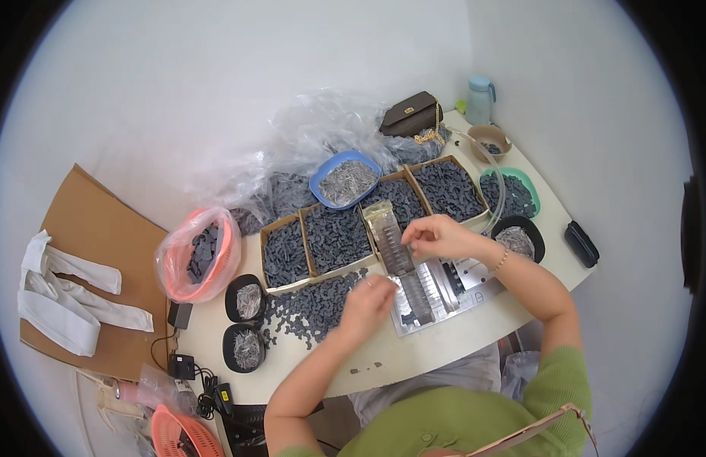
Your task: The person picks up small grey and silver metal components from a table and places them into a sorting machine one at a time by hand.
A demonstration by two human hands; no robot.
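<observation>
My left hand (366, 307) is at the near left side of a metal fixture (444, 293), its fingers pinched together; what they hold, if anything, is too small to see. Over the upper part of a long slotted strip (395, 247), my right hand (442, 237) has its thumb and fingers drawn together, and anything between them cannot be made out. The strip lies slanted across the fixture, with dark pieces along its lower half. Beside my left hand is a loose heap of small dark grey parts (315, 306).
Cardboard trays (316, 263) of dark parts line up behind. A blue dish (313, 183) of metal pins rests on them. Black bowls (229, 303) stand left, another black bowl (541, 247) and a green dish (537, 199) right. A bagged pink basket (229, 259) sits at the left edge.
</observation>
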